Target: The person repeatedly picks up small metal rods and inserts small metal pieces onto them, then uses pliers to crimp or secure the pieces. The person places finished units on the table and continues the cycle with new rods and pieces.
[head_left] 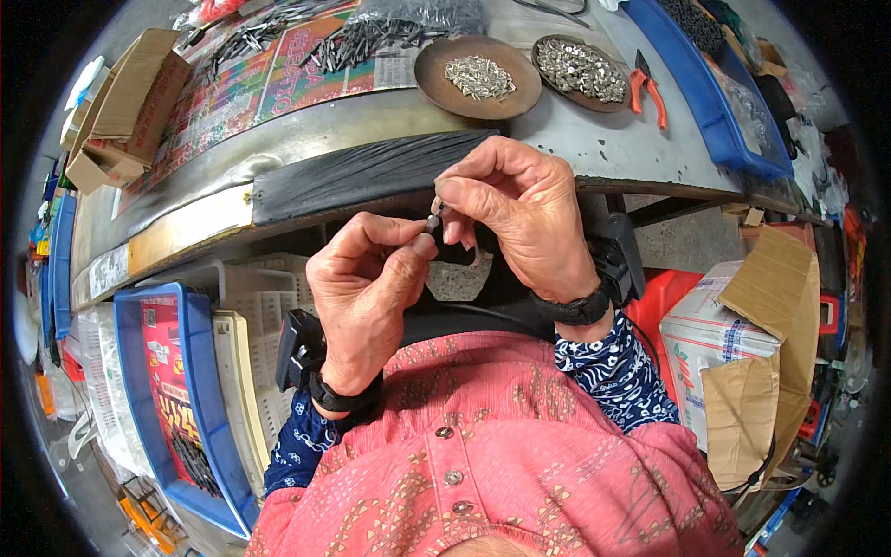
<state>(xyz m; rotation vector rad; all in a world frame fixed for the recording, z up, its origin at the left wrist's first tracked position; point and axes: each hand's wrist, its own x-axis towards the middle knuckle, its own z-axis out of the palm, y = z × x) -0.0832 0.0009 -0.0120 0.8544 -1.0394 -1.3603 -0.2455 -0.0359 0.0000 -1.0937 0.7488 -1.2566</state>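
In front of my chest both hands meet at the table's near edge. My left hand (367,283) pinches a small dark metal part (432,223) between thumb and forefinger. Just above it, the thumb and forefinger of my right hand (520,209) close on a tiny piece at the part's upper end; the fingertips hide most of it. Straight beyond them, a shallow brown dish (432,84) holds thin silvery pins (479,78). Beside it a second dish (546,46) is full of small silvery metal pieces (585,70). Red-handled pliers (650,91) lie to its right.
Many dark slender parts (371,45) lie on printed sheets at the back of the table. Blue bins stand at the right (719,121) and lower left (153,418). Opened cardboard boxes sit at the far left (139,93) and lower right (742,408).
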